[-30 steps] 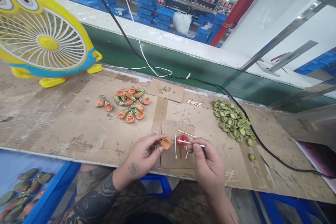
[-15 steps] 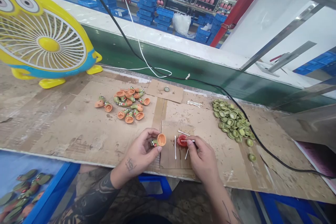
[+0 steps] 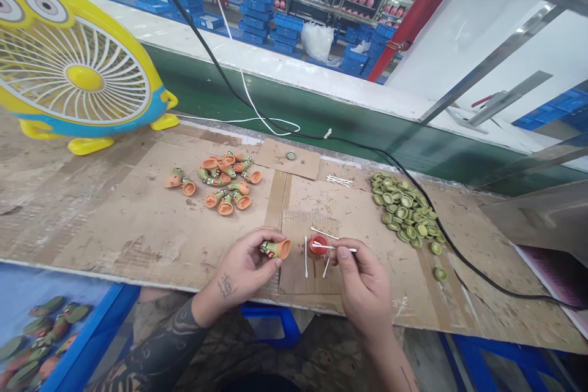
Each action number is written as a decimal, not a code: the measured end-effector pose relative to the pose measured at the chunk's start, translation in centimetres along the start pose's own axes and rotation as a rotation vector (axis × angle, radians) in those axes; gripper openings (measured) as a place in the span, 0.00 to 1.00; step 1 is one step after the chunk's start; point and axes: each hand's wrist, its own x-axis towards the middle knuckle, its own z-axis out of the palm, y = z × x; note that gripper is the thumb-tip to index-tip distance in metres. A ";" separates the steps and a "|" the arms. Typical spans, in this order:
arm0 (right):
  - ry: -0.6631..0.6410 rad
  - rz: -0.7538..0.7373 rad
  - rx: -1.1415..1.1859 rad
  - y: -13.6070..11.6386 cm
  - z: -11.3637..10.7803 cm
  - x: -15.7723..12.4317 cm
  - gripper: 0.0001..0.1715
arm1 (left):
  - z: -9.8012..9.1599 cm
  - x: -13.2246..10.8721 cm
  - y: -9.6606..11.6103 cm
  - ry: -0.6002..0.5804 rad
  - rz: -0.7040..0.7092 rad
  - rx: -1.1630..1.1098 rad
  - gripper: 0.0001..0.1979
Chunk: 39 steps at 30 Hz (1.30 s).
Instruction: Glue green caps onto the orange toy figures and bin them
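Between the thumb and fingers of my left hand [image 3: 250, 266] is a small painted figurine [image 3: 276, 249], green with an orange cup-shaped end tilted to the right. My right hand [image 3: 365, 282] pinches a cotton swab [image 3: 340, 248], its left tip at the mouth of a small jar of red liquid [image 3: 318, 244]. Around the jar, several more swabs lie on a cardboard piece [image 3: 294, 285], one upright in view on its left [image 3: 306, 257]. A pile of similar orange and green figurines [image 3: 225, 180] lies beyond my left hand.
Green oval caps [image 3: 404, 208] are heaped at the right beside a black cable [image 3: 427, 196]. Spare swabs [image 3: 339, 180] and a bottle cap [image 3: 291, 155] on cardboard lie at the back. A yellow fan [image 3: 87, 79] stands far left; a blue bin [image 3: 98, 337] holds green pieces lower left.
My right hand has shifted slightly right and toward me, with more of the swab showing. In my left hand the figurine has turned so its side shows and its orange end faces right.
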 end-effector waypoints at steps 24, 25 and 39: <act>-0.160 -0.075 0.022 -0.6 2.5 -0.2 0.12 | 0.0 0.2 0.3 -0.029 0.058 0.116 0.14; -0.159 -0.078 0.027 -0.6 2.4 -0.1 0.12 | 0.0 0.2 0.3 -0.031 0.063 0.117 0.14; -0.026 0.061 -0.200 2.9 -1.8 1.0 0.18 | 0.0 0.2 0.4 0.023 -0.144 -0.053 0.18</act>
